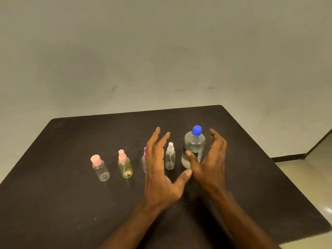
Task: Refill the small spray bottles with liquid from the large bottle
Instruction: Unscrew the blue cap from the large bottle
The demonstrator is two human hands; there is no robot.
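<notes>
- Plain pale wall [161, 51] fills the upper half of the frame; below it a dark table [62, 203] carries a row of bottles across the centre.
- Large bottle [193, 150], clear with a blue cap [196, 130], stands upright right of centre, seemingly mostly full of clear liquid.
- Small bottles run leftward from it: a white-topped spray bottle [170, 157], a pink-topped one [144, 161] mostly hidden behind the left hand, a yellowish bottle [125, 167], and a clear pink-capped bottle [100, 168].
- Left hand [159, 168] is spread, fingers straight, holding nothing.
- Right hand [210, 159] is cupped loosely beside the large bottle, thumb in front of its label; I cannot tell whether it touches.
- Judgement: the large bottle looks heavy and thin-walled, so grip its mid-body firmly without squeezing; the small ones are light, tippy, and best steadied low.
</notes>
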